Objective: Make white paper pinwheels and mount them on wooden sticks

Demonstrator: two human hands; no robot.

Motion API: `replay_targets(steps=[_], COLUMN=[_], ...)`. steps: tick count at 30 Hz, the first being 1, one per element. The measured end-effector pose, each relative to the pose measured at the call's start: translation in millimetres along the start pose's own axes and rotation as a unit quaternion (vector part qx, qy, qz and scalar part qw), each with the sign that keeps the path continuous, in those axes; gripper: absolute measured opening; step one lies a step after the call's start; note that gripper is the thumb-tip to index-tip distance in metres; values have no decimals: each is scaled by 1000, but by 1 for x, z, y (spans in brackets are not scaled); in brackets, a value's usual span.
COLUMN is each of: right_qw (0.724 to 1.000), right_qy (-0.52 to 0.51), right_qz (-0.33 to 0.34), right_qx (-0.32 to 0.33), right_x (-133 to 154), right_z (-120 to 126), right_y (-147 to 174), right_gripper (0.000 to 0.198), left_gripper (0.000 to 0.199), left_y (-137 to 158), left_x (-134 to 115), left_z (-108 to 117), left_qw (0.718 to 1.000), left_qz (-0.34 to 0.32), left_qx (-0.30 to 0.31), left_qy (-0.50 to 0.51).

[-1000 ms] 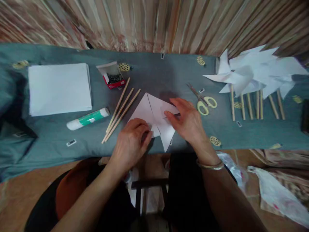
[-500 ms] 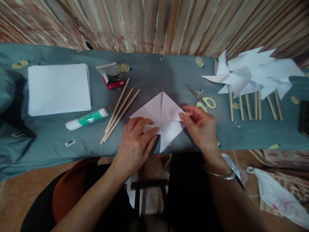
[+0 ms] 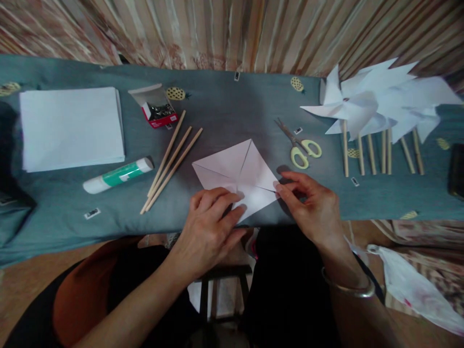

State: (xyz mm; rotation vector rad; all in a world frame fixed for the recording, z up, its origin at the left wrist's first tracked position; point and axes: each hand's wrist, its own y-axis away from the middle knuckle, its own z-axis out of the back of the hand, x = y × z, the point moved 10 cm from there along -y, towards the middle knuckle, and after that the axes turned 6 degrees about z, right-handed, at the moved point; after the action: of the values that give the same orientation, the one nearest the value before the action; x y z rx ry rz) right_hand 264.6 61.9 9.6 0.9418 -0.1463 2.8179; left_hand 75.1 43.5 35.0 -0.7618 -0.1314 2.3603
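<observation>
A white square sheet of paper point(image 3: 232, 166), slit from its corners toward the middle, lies on the cloth in front of me, turned like a diamond. Over its lower left part my left hand point(image 3: 213, 217) bends, fingertips and thumb gripping the paper near its centre. The lower left corner is hidden under those fingers. At the right corner, the thumb and forefinger of my right hand point(image 3: 308, 200) pinch the edge beside a slit. Scissors point(image 3: 299, 147) with pale green handles rest just beyond my right hand.
Three wooden sticks point(image 3: 172, 169), a glue stick point(image 3: 118, 175), an open red box of pins point(image 3: 159, 113) and a paper stack point(image 3: 72, 128) lie on the left. Several paper pinwheels point(image 3: 384, 104) on sticks overlap at the right. A curtain point(image 3: 217, 34) hangs behind the table.
The paper has turned slightly clockwise and lies flatter, its slits nearly closed. My right hand has shifted down and right with the corner. The whole view has moved a little.
</observation>
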Motion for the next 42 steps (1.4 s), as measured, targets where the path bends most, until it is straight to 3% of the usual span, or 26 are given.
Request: replay_targets(steps=[4,8,10,12,15,18,21,31,35,42], right_qw=[998,980,983,995,997,975,957,960,963,973], right_qy=[-67,-181,-156,-77,-2,-7,-2,-4,-36,-117], right_qz=[-15,-45,-41,-26,71,221,281,261,248,188], right_qx=[12,70,91,56,-10,33,74,102,100,71], right_x=[-4,-8,-9,-8,17,56,69,60,57,53], right_z=[-4,-15,-15,-2,12,-5,-24,-35,-34,-35], right_y=[-4,3,8,10,9,11,12,5,2,-3], right_gripper=[33,32,32,30,26,28,35,39,39,27], left_gripper=[20,13,9,11,13,16,20,22,18,14], left_y=[2,2,3,5,7,5,0,-4,-5,-10], left_x=[-3,8,18,28,35,27,14,14,15,28], left_z=[-5,13,24,31,37,31,15,-12,-9,1], left_qw=[1000,1000,999,996,992,995,997,998,998,999], left_qz=[-4,0,9,18,27,11,-21,-16,-13,48], left_qx=[12,-13,-20,-22,-32,-39,-24,28,21,-26], left_qy=[0,-13,-48,-90,-115,-91,-67,-61,-51,2])
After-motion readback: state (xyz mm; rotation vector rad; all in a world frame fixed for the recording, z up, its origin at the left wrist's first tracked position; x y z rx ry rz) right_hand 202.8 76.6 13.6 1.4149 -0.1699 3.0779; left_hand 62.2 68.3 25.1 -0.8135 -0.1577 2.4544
